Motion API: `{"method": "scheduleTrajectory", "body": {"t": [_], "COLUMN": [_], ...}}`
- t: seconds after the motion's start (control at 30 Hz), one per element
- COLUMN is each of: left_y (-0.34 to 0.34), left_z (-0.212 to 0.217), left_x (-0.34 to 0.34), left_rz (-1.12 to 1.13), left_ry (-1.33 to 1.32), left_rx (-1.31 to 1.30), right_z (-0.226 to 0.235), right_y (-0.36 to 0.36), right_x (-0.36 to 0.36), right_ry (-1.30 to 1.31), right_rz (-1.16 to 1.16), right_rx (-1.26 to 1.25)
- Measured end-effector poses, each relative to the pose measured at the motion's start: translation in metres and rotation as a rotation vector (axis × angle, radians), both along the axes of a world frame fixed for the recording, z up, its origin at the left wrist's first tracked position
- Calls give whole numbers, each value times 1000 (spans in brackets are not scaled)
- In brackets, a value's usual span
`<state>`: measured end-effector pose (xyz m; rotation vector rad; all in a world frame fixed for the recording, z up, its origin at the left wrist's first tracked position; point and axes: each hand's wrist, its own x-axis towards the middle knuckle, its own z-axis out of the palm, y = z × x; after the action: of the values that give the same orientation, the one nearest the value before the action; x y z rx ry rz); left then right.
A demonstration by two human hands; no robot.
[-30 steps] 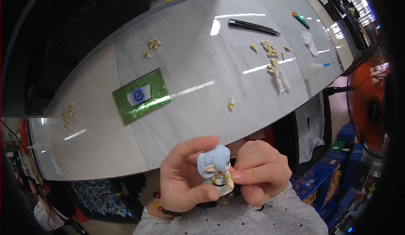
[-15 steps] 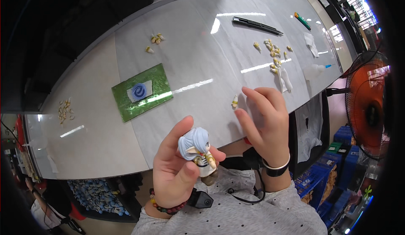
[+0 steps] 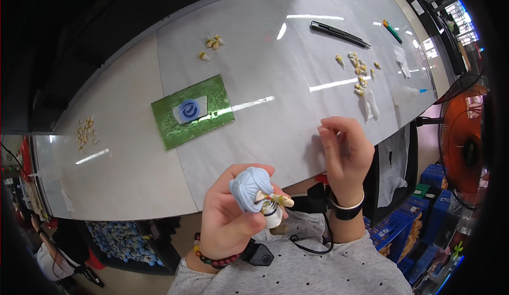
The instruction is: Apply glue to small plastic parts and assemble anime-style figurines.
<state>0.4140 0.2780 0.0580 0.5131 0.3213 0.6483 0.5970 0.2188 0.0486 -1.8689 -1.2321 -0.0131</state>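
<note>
A small figurine (image 3: 252,189) with pale blue hair, a pointed ear, a white outfit and a brownish lower part is held in my left hand (image 3: 225,210). My left fingers wrap round its back, with the thumb across the front. One of its arms points to the right. My right hand (image 3: 347,154) hovers over the table's near edge to the right of the figurine, apart from it. Its thumb and index finger are pinched together; what may be between them is hidden. Beyond that hand lie several small white-and-yellow figurine arms (image 3: 358,64).
A green mat (image 3: 217,91) bears a round blue piece (image 3: 189,110). More small arms lie at the far left (image 3: 213,42) and pale pieces at the left (image 3: 85,133). A black pen-like tool (image 3: 339,33), tissue (image 3: 371,106), needle-tipped bottle (image 3: 407,94) and orange fan (image 3: 466,130) are on the right.
The small arm near my right fingers is no longer visible on the table. My right thumb and index finger have closed together. My left hand has turned the figurine, tipping its head forward.
</note>
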Motion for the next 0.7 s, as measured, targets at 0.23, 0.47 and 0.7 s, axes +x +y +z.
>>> {"method": "scheduleTrajectory", "body": {"t": [0.23, 0.47, 0.7], "left_y": [3, -3, -5], "left_z": [1, 11, 7], "left_x": [-1, 6, 5], "left_rz": [-109, -77, -127], "left_ry": [-63, 109, 54], "left_rx": [-141, -138, -184], "right_z": [19, 26, 47], "right_y": [-6, -9, -6], "right_x": [-2, -18, -4], "right_ry": [170, 488, 71], "right_rz": [215, 126, 457], "right_rx": [66, 172, 240]}}
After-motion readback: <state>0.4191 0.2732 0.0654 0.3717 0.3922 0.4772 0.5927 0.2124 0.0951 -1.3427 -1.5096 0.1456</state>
